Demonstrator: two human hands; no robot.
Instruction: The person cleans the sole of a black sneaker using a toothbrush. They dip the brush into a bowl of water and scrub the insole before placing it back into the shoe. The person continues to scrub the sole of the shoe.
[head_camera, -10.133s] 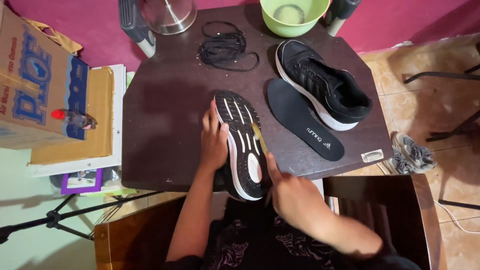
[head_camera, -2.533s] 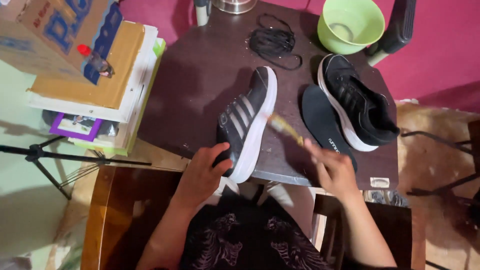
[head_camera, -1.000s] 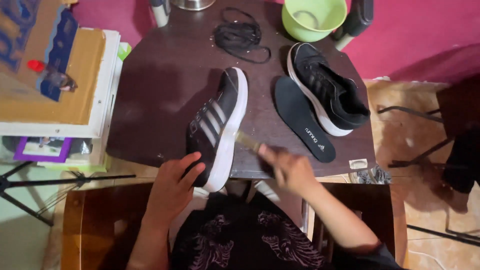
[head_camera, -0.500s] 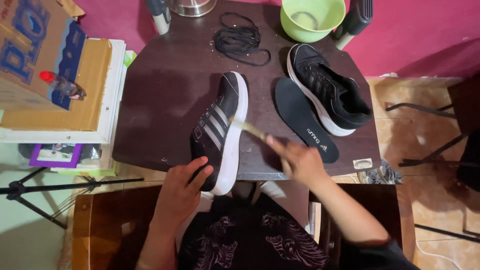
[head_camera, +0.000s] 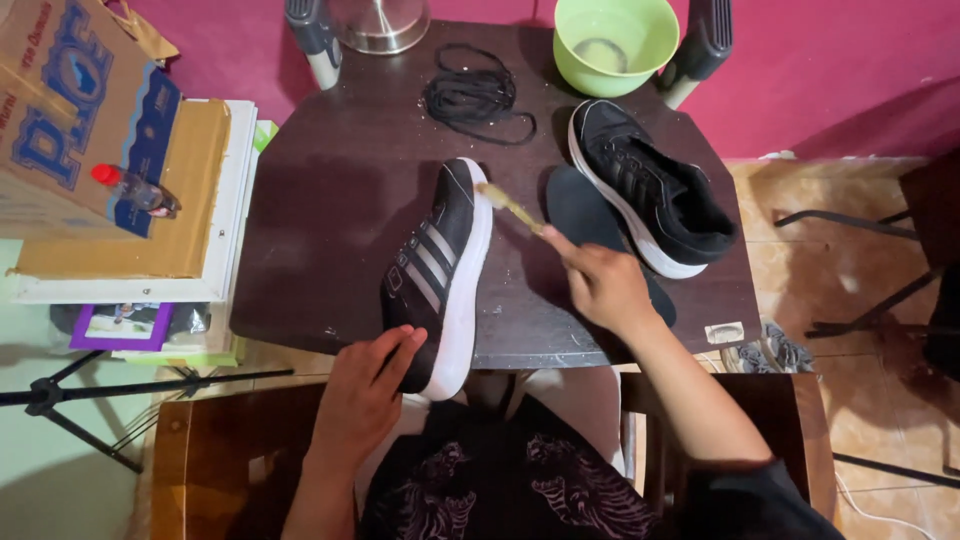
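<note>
A: Where's the shoe (head_camera: 437, 275)?
B: On its side at the table's (head_camera: 330, 240) near edge, long axis running away from the person, heel toward them. Left hand (head_camera: 362, 400) grips the heel, fingers wrapped on it.
A: Right hand (head_camera: 600, 285)?
B: Right of the shoe, fingers clenched on a brush (head_camera: 510, 208), tip touching the toe's sole edge.
A: Hidden?
B: Bristles blurred; insole (head_camera: 590, 215) partly behind the right hand.

tan-and-blue cardboard box (head_camera: 75, 110) far left; small sticker (head_camera: 724, 332) on table edge.
</note>
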